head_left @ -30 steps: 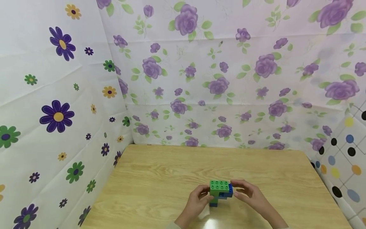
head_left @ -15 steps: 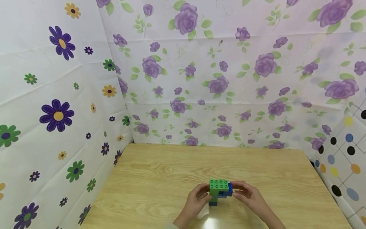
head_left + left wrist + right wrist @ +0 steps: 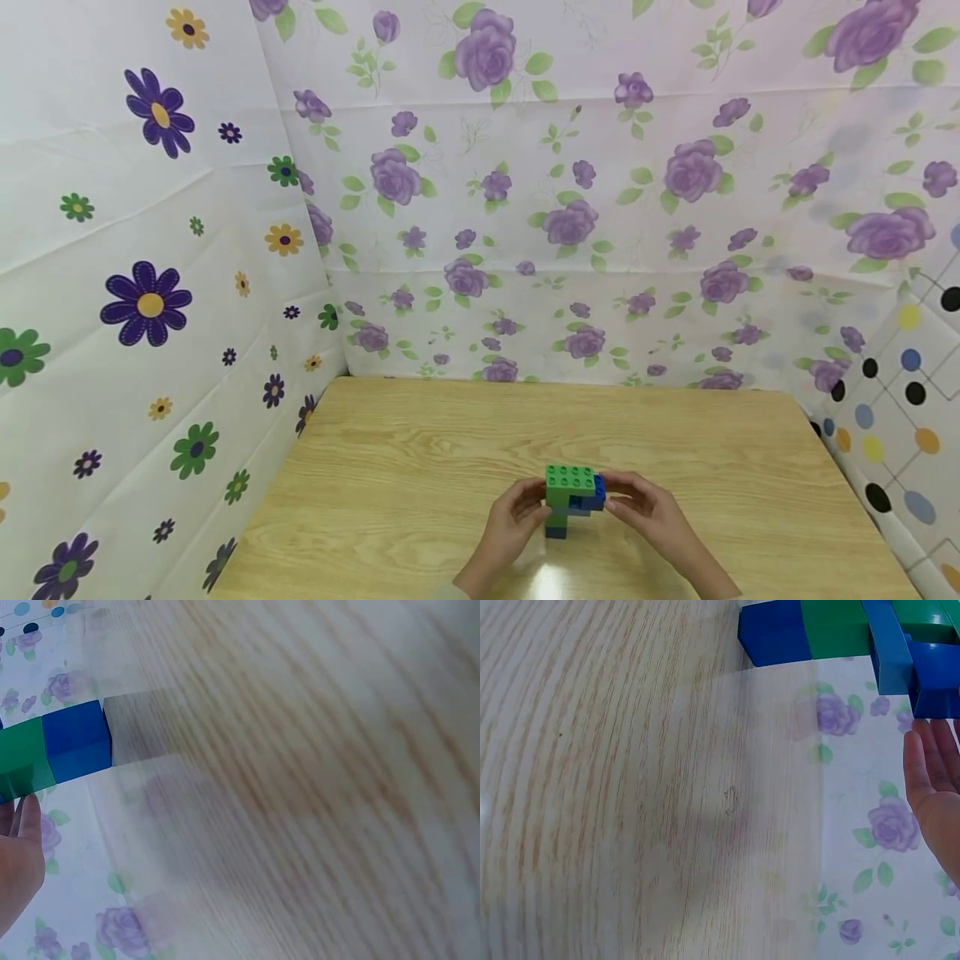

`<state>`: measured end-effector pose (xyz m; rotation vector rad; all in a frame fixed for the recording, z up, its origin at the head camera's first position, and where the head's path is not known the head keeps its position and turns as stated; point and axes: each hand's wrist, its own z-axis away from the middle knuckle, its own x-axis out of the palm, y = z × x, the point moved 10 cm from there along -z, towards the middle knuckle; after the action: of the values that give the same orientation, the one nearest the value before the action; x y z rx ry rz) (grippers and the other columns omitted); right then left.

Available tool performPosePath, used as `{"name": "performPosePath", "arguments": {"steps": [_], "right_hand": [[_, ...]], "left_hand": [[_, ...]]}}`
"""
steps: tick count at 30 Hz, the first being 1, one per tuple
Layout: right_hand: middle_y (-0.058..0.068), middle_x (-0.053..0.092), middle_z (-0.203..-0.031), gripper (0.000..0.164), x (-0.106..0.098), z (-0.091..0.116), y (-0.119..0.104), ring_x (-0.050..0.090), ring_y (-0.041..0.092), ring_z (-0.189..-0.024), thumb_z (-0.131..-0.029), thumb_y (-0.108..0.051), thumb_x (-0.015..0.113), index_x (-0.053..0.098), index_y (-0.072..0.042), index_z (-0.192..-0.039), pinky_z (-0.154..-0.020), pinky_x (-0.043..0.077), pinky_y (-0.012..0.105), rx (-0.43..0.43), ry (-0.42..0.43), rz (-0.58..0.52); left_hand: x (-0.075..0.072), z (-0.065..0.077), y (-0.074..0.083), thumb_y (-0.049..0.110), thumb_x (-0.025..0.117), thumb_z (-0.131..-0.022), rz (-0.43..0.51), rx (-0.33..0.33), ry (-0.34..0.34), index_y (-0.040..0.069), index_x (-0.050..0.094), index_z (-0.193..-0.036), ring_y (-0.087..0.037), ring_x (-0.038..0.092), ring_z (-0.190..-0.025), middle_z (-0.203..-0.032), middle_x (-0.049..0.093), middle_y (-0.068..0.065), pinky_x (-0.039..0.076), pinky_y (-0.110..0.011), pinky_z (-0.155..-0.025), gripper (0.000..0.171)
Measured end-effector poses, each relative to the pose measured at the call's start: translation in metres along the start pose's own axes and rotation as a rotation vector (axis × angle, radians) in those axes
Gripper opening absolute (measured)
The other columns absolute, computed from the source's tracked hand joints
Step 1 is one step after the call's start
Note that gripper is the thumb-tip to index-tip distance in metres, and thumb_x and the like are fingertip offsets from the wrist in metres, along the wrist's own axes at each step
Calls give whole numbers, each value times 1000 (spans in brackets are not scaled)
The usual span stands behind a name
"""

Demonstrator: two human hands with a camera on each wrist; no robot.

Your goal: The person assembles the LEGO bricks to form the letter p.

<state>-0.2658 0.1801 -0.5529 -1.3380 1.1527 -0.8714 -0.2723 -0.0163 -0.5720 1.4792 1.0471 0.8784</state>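
Note:
A small structure of toy building bricks stands upright on the table in the head view. Its top is a studded bright green brick (image 3: 570,477), with a blue brick (image 3: 597,492) jutting out on the right and a thin lighter blue brick (image 3: 891,649) beneath. The column below is green (image 3: 26,754), ending in a dark blue brick (image 3: 556,532) at the tabletop. My left hand (image 3: 510,525) grips the column's left side, thumb in front and fingers behind. On the other side, my right hand (image 3: 656,517) holds the jutting blue brick between thumb and fingers.
The pale wood table (image 3: 420,450) stretches to both sides and behind the bricks. A rose-print cloth (image 3: 525,208) hangs along its back edge, a daisy-print cloth (image 3: 202,367) on the left, and a dotted cloth (image 3: 907,417) on the right.
My right hand has closed in slightly from the right, its thumb and fingers coming up to the blue brick. The left hand keeps its grip, and the structure stays in place.

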Motion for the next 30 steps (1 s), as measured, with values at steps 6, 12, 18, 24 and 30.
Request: {"name": "performPosePath", "arguments": {"steps": [6, 12, 18, 24, 30], "right_hand": [[13, 59, -129, 44, -3, -4, 3, 59, 12, -113, -92, -23, 67, 55, -6, -131, -91, 53, 22, 39, 49, 30], [9, 59, -128, 42, -4, -8, 5, 59, 15, -112, -90, -26, 69, 58, -11, -128, -91, 53, 23, 69, 97, 35], [6, 58, -131, 43, -4, -12, 9, 60, 15, -111, -89, -32, 69, 60, -15, -128, -90, 53, 22, 116, 138, 58], [5, 59, -131, 44, -3, -16, 11, 61, 16, -110, -89, -35, 68, 61, -16, -128, -90, 53, 22, 137, 169, 73], [8, 62, -126, 42, -2, -21, 14, 63, 16, -106, -89, -32, 69, 63, -13, -126, -86, 55, 22, 152, 194, 65]], "left_hand": [[-4, -2, 0, 9, 64, -92, -8, -15, 25, 7, 55, -128, -24, 57, -116, -124, 59, -12, 49, -25, -98, 37], [-10, -5, -5, 15, 65, -92, -28, -49, 52, 10, 57, -127, -20, 59, -111, -120, 61, -9, 51, -24, -95, 36], [-13, -7, -5, 16, 65, -93, -35, -77, 82, 9, 58, -127, -19, 60, -107, -117, 61, -8, 54, -24, -90, 36], [-18, -8, -3, 16, 65, -93, -55, -119, 128, 9, 59, -126, -18, 60, -105, -116, 62, -7, 54, -22, -87, 34], [-21, -9, -4, 24, 63, -95, -95, -136, 131, 7, 58, -128, -18, 60, -106, -118, 63, -7, 53, -20, -87, 38]]}}
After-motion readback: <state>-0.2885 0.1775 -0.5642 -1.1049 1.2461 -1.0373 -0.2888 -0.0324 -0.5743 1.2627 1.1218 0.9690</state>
